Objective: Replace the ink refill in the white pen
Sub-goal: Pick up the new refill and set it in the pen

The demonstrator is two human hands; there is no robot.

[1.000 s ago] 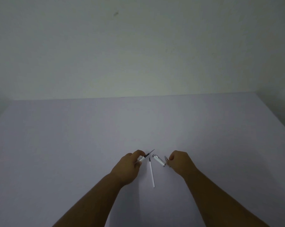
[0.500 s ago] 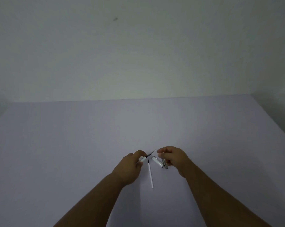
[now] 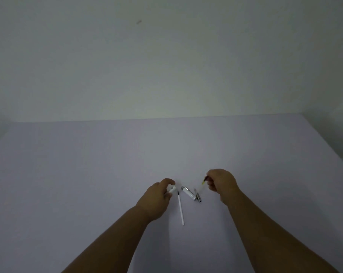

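Head view: two bare forearms reach over a pale table (image 3: 88, 174) under dim light. One long white refill (image 3: 180, 208) lies flat between the hands, its long axis running near to far, dark tip pointing away and slightly left, toward the left hand. Just right of it lies one short white pen section (image 3: 188, 193) with metal ends, angled from far-left to near-right. Beside that, touching or nearly so, is one small dark metal piece (image 3: 197, 195). The left hand (image 3: 157, 198) is curled, thumb and forefinger pinching one white pen barrel piece (image 3: 171, 189). The right hand (image 3: 222, 184) is closed in a pinch on one thin rod (image 3: 204, 181), yellowish at its lower end, tilted down toward the table.
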